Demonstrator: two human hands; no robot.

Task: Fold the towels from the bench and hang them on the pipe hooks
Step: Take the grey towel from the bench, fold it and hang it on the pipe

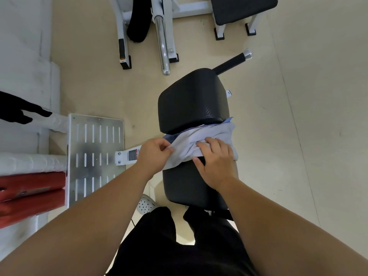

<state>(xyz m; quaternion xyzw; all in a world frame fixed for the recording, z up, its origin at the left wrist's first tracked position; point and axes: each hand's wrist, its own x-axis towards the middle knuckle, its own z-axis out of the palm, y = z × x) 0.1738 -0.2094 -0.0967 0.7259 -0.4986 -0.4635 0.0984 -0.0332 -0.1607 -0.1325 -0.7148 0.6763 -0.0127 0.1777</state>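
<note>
A pale grey-blue towel [217,132] lies bunched across the gap between the two black pads of the bench [191,100]. My left hand [154,154] pinches the towel's left end between thumb and fingers. My right hand [216,160] lies flat on top of the towel near its middle, fingers spread and pressing it onto the near pad [183,186]. A darker blue edge of the towel shows under the far pad. No pipe hooks are in view.
A perforated metal footplate [95,154] and red pads [29,194] stand to the left. A chrome bar [162,42] on a white frame and another black seat [243,8] are at the back. Beige floor extends to the right.
</note>
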